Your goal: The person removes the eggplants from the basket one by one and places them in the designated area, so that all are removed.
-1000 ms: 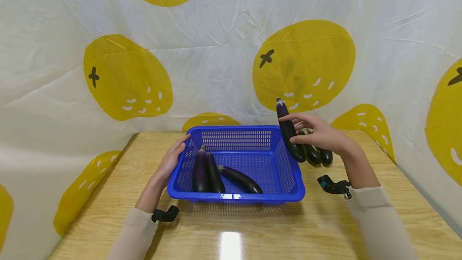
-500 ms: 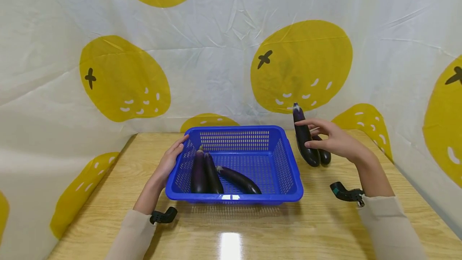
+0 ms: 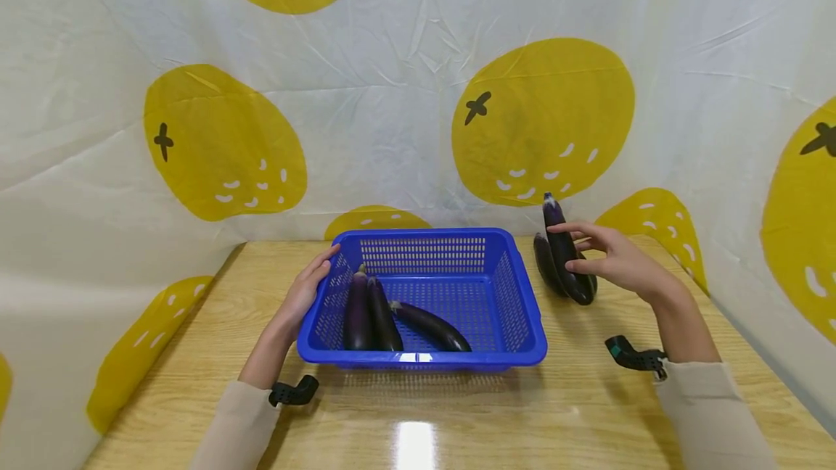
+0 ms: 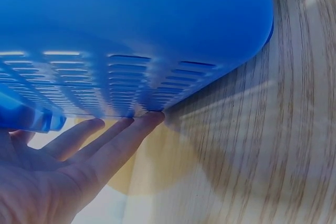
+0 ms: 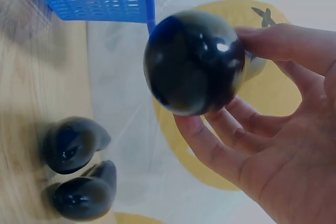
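— Dressed how, from the elbows down?
— In a beige left sleeve (image 3: pixel 236 415) and a matching right sleeve (image 3: pixel 708 412); long, plain, lightly creased; ending short of the bare hands (image 3: pixel 305 293).
— Wearing what just beyond?
— A black left wrist camera (image 3: pixel 300 389), curved like an elbow pipe, pierced with small holes; also a black right wrist camera (image 3: pixel 630 357), similarly bent; marked with a teal patch (image 3: pixel 616 350) near the tip.

Head view: rightmost eggplant (image 3: pixel 592 281) mostly hidden behind held eggplant (image 3: pixel 559 246); left wrist view: basket (image 4: pixel 157 19) cut off.
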The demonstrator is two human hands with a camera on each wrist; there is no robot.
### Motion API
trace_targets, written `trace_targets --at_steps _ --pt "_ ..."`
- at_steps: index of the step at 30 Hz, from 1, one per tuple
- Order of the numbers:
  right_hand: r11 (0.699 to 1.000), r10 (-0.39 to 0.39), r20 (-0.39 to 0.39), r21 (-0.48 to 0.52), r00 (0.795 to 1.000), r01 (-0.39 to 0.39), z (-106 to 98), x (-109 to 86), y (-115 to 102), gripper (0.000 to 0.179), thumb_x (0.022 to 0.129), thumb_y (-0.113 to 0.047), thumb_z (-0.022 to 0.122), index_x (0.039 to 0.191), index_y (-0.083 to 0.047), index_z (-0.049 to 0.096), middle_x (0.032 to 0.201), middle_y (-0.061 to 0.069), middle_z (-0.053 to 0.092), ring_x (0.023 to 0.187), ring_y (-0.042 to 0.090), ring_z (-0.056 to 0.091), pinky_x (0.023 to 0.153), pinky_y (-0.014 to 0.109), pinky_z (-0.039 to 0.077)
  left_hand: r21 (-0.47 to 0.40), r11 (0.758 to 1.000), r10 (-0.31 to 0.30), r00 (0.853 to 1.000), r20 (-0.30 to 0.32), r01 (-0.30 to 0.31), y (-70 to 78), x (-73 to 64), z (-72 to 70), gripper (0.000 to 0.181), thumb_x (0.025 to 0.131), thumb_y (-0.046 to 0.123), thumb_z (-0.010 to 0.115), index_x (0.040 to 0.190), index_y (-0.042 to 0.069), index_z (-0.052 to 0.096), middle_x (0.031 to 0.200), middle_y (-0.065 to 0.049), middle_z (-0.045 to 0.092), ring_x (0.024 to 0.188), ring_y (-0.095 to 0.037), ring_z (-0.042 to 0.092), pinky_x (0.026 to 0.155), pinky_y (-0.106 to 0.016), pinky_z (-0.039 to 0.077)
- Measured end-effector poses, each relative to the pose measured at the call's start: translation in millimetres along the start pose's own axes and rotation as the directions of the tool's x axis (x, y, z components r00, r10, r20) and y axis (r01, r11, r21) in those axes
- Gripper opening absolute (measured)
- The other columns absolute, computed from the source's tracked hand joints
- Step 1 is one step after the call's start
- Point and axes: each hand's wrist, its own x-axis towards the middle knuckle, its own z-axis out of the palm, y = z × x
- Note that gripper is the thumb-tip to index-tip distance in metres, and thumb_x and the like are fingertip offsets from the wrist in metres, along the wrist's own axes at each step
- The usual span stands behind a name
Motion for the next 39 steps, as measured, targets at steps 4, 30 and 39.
trace_targets --at_steps 4,30,39 --pt "1.000 0.001 -0.004 0.014 1.000 -0.001 0.6 -1.4 5.4 0.053 0.094 -0.022 0.062 0.144 -0.023 0.044 0.153 0.015 0.030 0.128 0.043 0.041 0.091 0.062 0.044 0.019 1.000 0.001 1.000 -0.005 -0.001 0.5 -0.1 0.0 0.047 0.107 0.033 0.027 0.153 0.024 0.026 0.160 -0.011 0.022 0.142 -0.041 0.029 0.109 -0.061 0.030" --pt "0.998 0.054 -0.028 0.039 0.998 -0.053 -12.1 -6.6 36.1 0.054 0.095 -0.021 0.060 0.145 -0.020 0.042 0.142 0.015 0.043 0.123 0.039 0.047 0.086 0.045 0.047 0.064 0.998 0.023 0.999 -0.039 -0.021 -20.9 11.0 -9.2 0.047 0.105 0.043 0.029 0.151 0.034 0.030 0.159 -0.008 0.025 0.141 -0.038 0.032 0.109 -0.060 0.032" --pt "0.995 0.096 -0.074 0.040 0.993 -0.093 -18.7 -14.2 49.2 0.056 0.095 -0.021 0.061 0.147 -0.021 0.040 0.147 0.016 0.038 0.125 0.042 0.045 0.088 0.051 0.047 0.059 0.998 0.017 1.000 -0.023 -0.016 -20.2 10.7 -8.5 0.048 0.104 0.044 0.029 0.151 0.034 0.029 0.159 -0.006 0.024 0.142 -0.039 0.031 0.108 -0.061 0.032"
